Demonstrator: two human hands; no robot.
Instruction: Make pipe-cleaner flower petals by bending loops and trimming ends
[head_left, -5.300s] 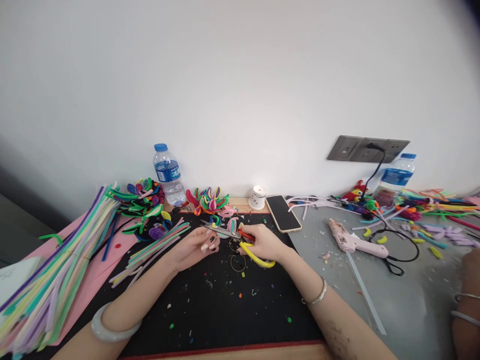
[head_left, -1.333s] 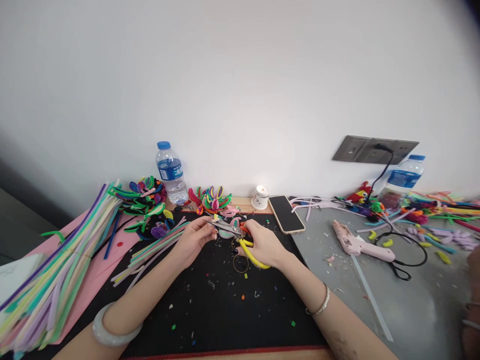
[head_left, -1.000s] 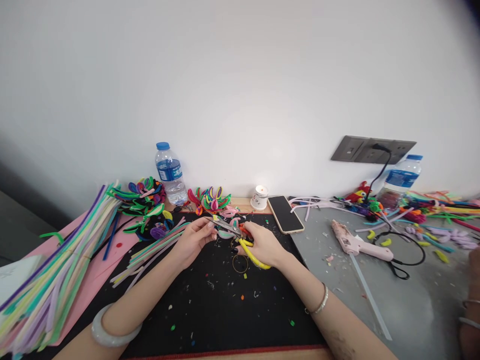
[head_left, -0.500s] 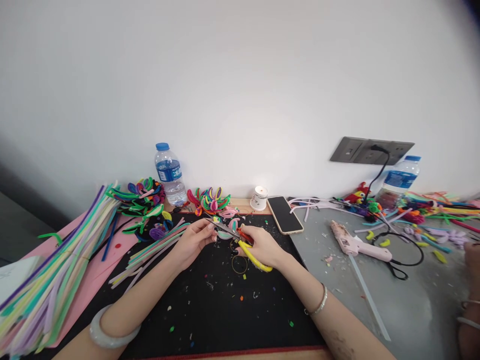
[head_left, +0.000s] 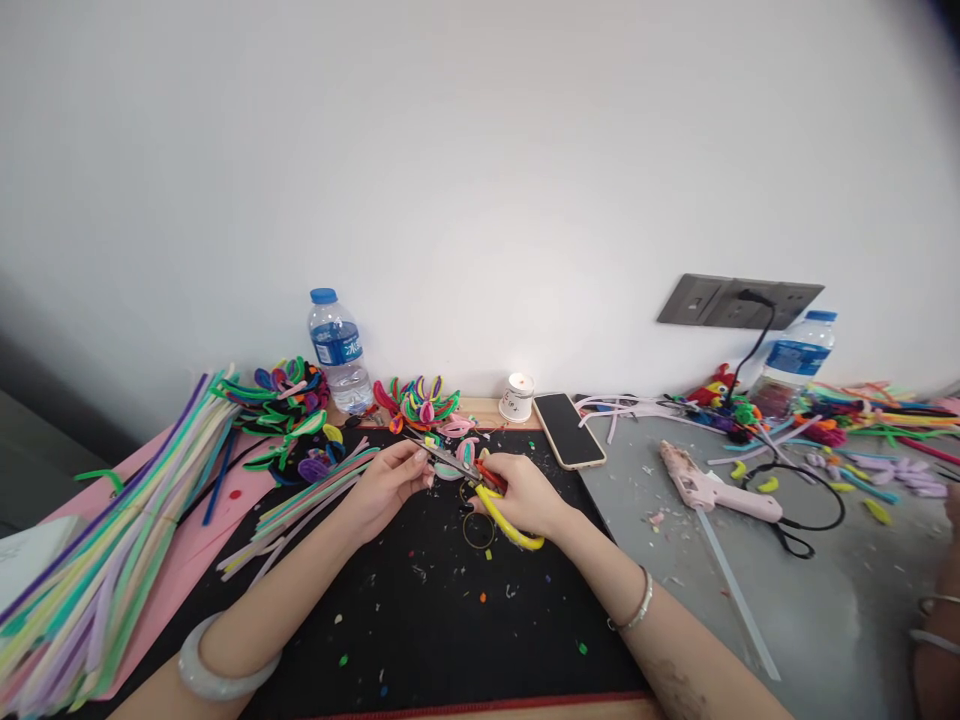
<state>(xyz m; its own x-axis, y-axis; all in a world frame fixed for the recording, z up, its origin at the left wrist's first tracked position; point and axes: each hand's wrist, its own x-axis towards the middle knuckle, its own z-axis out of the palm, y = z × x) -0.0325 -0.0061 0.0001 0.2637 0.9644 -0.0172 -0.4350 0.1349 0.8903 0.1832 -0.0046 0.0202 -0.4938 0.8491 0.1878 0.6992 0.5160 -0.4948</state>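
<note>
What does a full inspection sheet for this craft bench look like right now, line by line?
Surface: black mat flecked with coloured scraps; grey tabletop to the right.
Job's things: yellow-handled scissors, a small pink and green piece at the blades, and a wire ring on the mat.
Clutter: pipe cleaner bundle, finished flowers, two water bottles, phone, small white cup, pink glue gun.
Grips: left hand pinches the piece; right hand is closed on the scissors.
Cables: black cord runs up to the wall socket.
Surroundings: plain white wall; another person's wrist at the right edge.
</note>
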